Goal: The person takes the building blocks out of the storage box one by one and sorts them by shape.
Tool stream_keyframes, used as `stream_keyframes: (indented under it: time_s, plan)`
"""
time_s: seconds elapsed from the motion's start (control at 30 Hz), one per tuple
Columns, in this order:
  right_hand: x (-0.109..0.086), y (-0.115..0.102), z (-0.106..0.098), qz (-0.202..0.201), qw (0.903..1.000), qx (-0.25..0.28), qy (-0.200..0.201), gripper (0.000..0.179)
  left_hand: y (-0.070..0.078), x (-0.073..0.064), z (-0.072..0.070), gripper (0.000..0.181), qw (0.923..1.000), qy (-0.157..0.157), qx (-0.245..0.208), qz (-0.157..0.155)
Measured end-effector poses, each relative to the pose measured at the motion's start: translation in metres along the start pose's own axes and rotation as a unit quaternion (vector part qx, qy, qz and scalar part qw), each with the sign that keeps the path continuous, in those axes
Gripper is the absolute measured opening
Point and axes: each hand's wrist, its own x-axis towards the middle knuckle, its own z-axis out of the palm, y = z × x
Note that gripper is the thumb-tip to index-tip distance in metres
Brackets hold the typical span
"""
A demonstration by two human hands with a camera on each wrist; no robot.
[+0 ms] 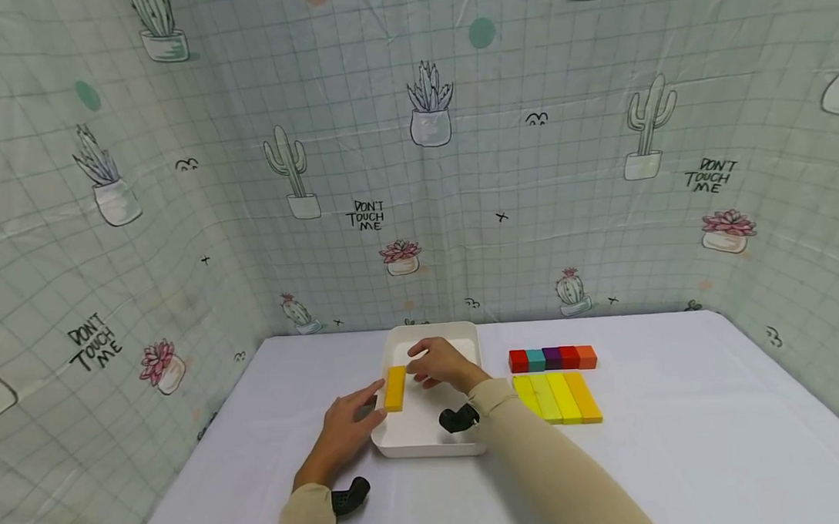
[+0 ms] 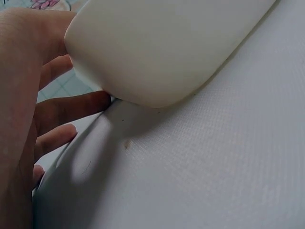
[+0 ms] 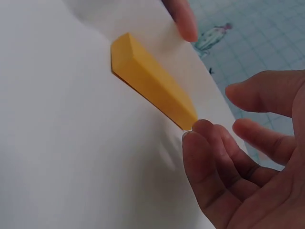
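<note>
A white tray (image 1: 422, 431) stands on the table with an orange-yellow block (image 1: 395, 389) lying lengthwise along its left side. My left hand (image 1: 344, 433) is at the tray's left edge, thumb and fingers spread. In the left wrist view its fingertips (image 2: 102, 99) meet the tray's outer side. My right hand (image 1: 442, 363) reaches over the tray to the block's far end. Up close, bent fingertips (image 3: 198, 148) are at the end of the block (image 3: 152, 78), touching or nearly so; the thumb stands apart, and nothing is pinched.
Right of the tray, small cubes in red, teal, purple and orange form a row (image 1: 552, 358). In front of it, several long yellow and orange blocks (image 1: 558, 398) lie side by side. A patterned cloth (image 1: 445, 199) hangs behind the white table (image 1: 696, 437). Black wrist devices (image 1: 350, 496) show at both wrists.
</note>
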Motion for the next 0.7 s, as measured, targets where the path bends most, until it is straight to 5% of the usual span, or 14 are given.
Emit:
stream_keyframes:
  time_s: [0.23, 0.47, 0.7]
  plan:
    - [0.004, 0.004, 0.015, 0.016, 0.9981, -0.060, 0.000, 0.054, 0.001, -0.001, 0.002, 0.051, 0.9999, 0.003, -0.006, 0.010]
    - [0.008, 0.001, 0.017, 0.004, 0.9865, -0.163, -0.011, 0.065, 0.004, 0.004, 0.000, 0.051, 0.9996, 0.004, 0.005, 0.028]
    - [0.012, 0.001, 0.023, 0.018, 0.9865, -0.161, -0.024, 0.067, 0.003, 0.000, -0.002, 0.051, 0.9998, 0.002, 0.012, 0.017]
